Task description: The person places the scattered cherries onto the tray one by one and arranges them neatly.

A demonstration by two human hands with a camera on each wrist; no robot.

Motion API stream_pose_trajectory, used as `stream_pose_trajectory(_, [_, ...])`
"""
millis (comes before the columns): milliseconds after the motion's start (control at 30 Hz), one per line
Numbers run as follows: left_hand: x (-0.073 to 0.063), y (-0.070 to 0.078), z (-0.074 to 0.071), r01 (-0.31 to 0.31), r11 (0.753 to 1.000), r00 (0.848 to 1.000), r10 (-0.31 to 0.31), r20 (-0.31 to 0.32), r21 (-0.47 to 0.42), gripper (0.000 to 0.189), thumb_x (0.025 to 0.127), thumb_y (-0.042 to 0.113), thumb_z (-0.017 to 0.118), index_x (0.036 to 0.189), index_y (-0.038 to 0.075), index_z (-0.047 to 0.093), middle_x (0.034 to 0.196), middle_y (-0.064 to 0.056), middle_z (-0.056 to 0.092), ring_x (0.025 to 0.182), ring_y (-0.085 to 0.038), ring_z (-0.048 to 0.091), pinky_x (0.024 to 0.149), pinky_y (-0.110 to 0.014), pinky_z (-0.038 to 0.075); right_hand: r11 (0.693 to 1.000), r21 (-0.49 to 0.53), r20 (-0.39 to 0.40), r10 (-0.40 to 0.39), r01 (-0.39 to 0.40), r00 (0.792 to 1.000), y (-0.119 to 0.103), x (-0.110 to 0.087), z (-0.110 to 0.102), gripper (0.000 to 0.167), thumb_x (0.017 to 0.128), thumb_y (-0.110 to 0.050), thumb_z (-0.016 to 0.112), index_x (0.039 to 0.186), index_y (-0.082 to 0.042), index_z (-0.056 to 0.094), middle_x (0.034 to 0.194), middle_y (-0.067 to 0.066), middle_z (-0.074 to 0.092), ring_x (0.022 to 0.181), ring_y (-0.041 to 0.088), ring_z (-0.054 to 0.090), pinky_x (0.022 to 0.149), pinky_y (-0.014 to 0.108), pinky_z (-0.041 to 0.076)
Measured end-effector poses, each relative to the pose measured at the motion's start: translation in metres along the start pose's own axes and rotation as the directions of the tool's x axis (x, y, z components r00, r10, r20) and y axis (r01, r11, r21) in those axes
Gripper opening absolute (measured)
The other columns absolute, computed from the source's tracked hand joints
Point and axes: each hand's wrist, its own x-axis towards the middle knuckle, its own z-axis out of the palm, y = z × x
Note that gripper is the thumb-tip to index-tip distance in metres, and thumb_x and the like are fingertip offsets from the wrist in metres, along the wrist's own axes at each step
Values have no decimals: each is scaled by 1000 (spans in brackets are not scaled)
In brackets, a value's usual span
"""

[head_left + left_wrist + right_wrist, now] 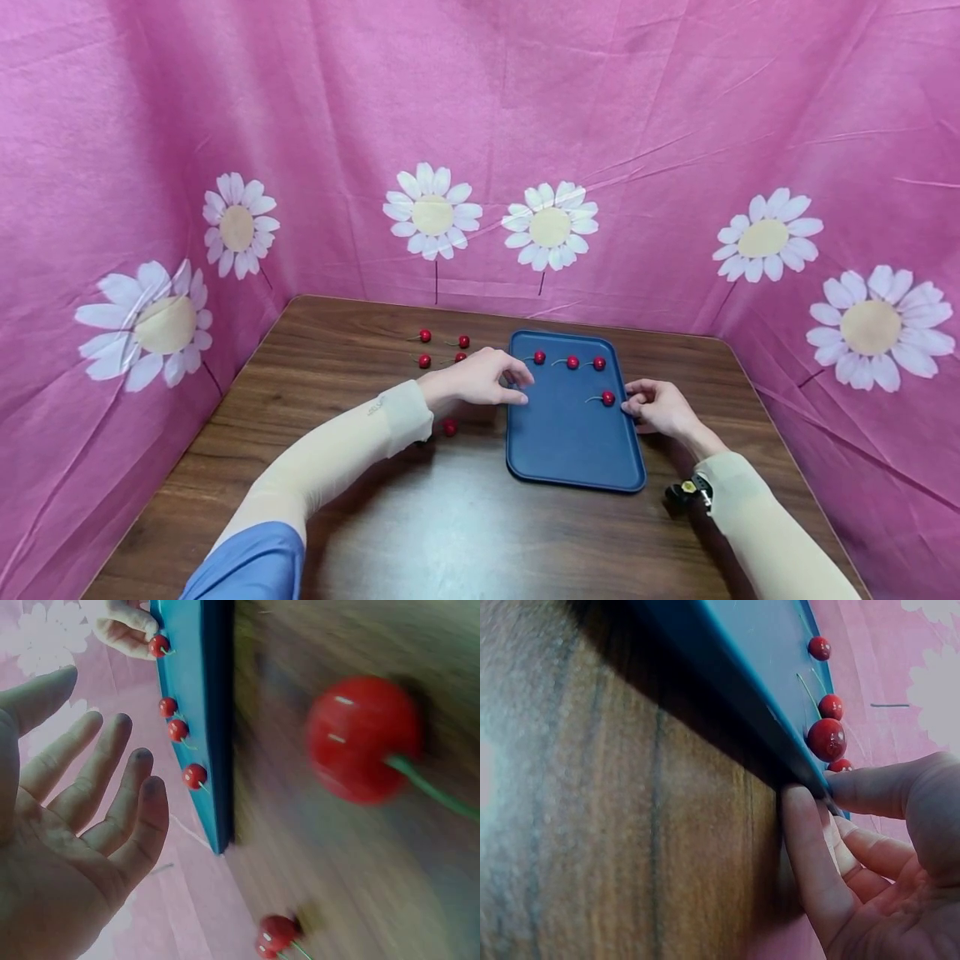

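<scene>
A blue rectangular tray [570, 442] lies on the table, with several red cherries [572, 362] with green stems on its far half. My right hand [663, 410] pinches the tray's right rim between thumb and fingers; the right wrist view shows the thumb [874, 787] over the edge. My left hand [483, 379] hovers at the tray's left edge, fingers apart and slightly bent, holding nothing. Several more cherries [425, 336] are on the wood left of the tray, some partly hidden by the left hand. A nearer cherry [364, 739] appears large in the left wrist view.
The brown wooden table [450, 533] is enclosed by a pink curtain [480, 92] printed with white daisies. One cherry [450, 427] lies beside the left wrist. A small black device [686, 493] is strapped at the right wrist.
</scene>
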Motion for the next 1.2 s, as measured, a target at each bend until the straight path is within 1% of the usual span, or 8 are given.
stream_pose_trajectory(133, [-13, -9, -3, 2, 1000, 1000, -3, -14, -28, 36, 105, 26, 80, 134, 5, 79, 126, -10, 84, 114, -19, 77, 105, -36, 64, 1000, -1, 1, -9, 9, 1000, 0, -1, -1, 47, 107, 0, 70, 146, 19, 55, 96, 8, 72, 84, 9, 70, 75, 40, 71])
stream_pose_trajectory(300, [-29, -18, -7, 0, 1000, 1000, 0, -26, -11, 32, 104, 25, 80, 129, 5, 81, 114, -3, 85, 106, -12, 76, 101, -35, 65, 1000, -3, -1, -11, 11, 1000, 1, -1, 0, 47, 107, -1, 71, 146, 19, 55, 96, 7, 72, 84, 9, 71, 75, 40, 71])
stream_pose_trajectory(500, [-55, -24, -16, 32, 999, 997, -33, -69, -12, 32, 104, 29, 81, 127, 6, 82, 114, -2, 85, 104, -10, 75, 98, -36, 64, 1000, -3, 1, -16, 16, 1000, 2, -1, 1, 46, 107, -1, 70, 146, 18, 56, 95, 5, 72, 85, 9, 71, 75, 40, 71])
stream_pose_trajectory(633, [-73, -29, -20, 56, 998, 990, -60, -126, -33, 29, 104, 26, 81, 125, 6, 83, 113, -1, 85, 101, -10, 75, 92, -30, 62, 1000, 6, 6, -25, 25, 1000, 1, -2, 1, 46, 106, 0, 70, 146, 19, 56, 93, 3, 72, 84, 8, 71, 75, 39, 71])
stream_pose_trajectory(733, [-84, -37, -21, 87, 995, 980, -93, -175, -44, 25, 106, 23, 78, 123, 6, 83, 112, 0, 85, 94, -9, 71, 87, -26, 59, 1000, 6, 3, -24, 24, 1000, 1, -1, 2, 45, 106, 0, 70, 145, 18, 57, 92, 2, 71, 83, 8, 71, 74, 38, 71])
stream_pose_trajectory(867, [-98, -46, -21, 109, 993, 971, -115, -212, -39, 21, 107, 21, 74, 119, 7, 85, 110, 0, 86, 91, -8, 69, 83, -25, 56, 1000, 0, 5, -27, 27, 1000, 1, 1, 2, 46, 106, -1, 70, 146, 17, 57, 93, 3, 71, 84, 8, 70, 74, 38, 71])
stream_pose_trajectory(1000, [-110, -52, -22, 107, 994, 973, -111, -201, -28, 17, 103, 21, 80, 113, 8, 86, 104, 3, 86, 93, -6, 73, 86, -27, 60, 999, -3, 6, -32, 32, 999, 0, 0, 0, 47, 107, -1, 70, 147, 18, 55, 95, 5, 73, 84, 8, 71, 74, 38, 71])
stream_pose_trajectory(1200, [-121, -61, -21, 98, 994, 985, -105, -135, -58, 18, 97, 20, 88, 110, 9, 87, 98, 3, 86, 89, -1, 73, 87, -28, 62, 1000, 3, 11, -30, 30, 999, 0, -1, 0, 48, 107, -1, 70, 147, 19, 54, 97, 7, 74, 84, 7, 71, 74, 38, 71])
